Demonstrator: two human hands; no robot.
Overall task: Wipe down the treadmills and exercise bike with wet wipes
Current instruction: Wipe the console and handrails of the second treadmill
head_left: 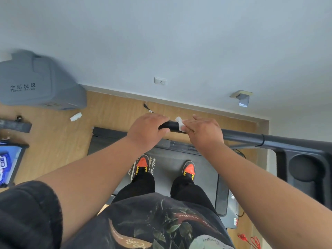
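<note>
I stand on the treadmill's dark belt (168,164), facing a black handlebar (240,136) that runs across the front. My left hand (147,130) grips the bar's left end, fingers curled over it. Just to its right, my right hand (203,133) wraps a white wet wipe (180,123) round the bar. Part of the wipe sticks out between the two hands. A black console tray with a round cup holder (305,168) sits at the bar's right end.
A grey bin (39,81) stands against the wall at the left. A crumpled white wipe (76,117) lies on the wooden floor near it. A wipes pack (7,162) shows at the far left edge. A cable plug (147,107) lies below the wall socket (160,81).
</note>
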